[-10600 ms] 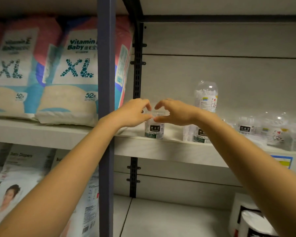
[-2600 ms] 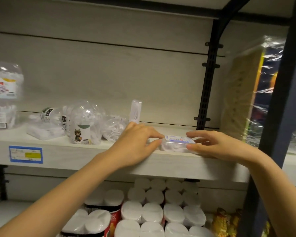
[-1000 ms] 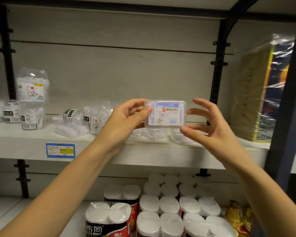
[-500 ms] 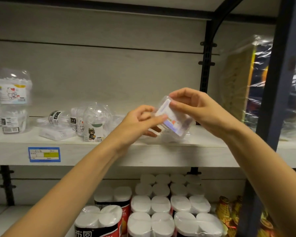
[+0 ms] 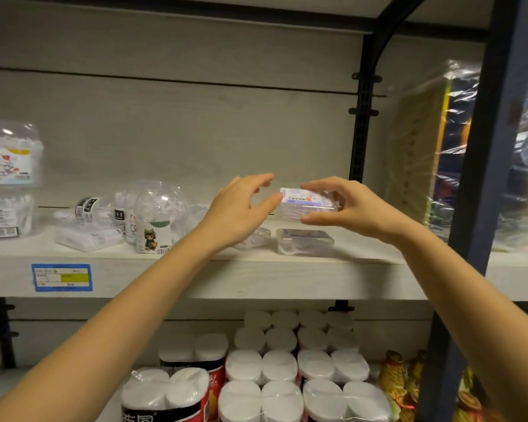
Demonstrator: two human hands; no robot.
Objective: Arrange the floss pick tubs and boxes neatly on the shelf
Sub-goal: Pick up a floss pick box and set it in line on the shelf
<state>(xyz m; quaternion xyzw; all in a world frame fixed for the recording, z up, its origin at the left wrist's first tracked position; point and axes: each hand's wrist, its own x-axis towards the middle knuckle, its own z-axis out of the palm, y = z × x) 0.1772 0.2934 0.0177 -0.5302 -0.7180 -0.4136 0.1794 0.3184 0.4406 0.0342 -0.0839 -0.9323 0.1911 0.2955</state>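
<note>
My right hand grips a clear flat floss pick box with a blue-and-white label, held level just above another clear box that lies on the white shelf. My left hand is beside the held box with fingers spread, its thumb tip at the box's left end. A third flat box lies partly hidden behind my left wrist. Further left stand a domed tub with a cat label, toppled tubs and two stacked tubs.
A black upright bounds the bay on the right, and a dark blue post stands nearer to me. Plastic-wrapped goods fill the neighbouring bay. Toilet roll packs sit on the lower shelf. A blue price tag marks the shelf edge.
The box was lifted off the shelf, turned over in both hands, and now sits level in my right hand above the box on the shelf. My left hand has loosened to a fingertip touch.
</note>
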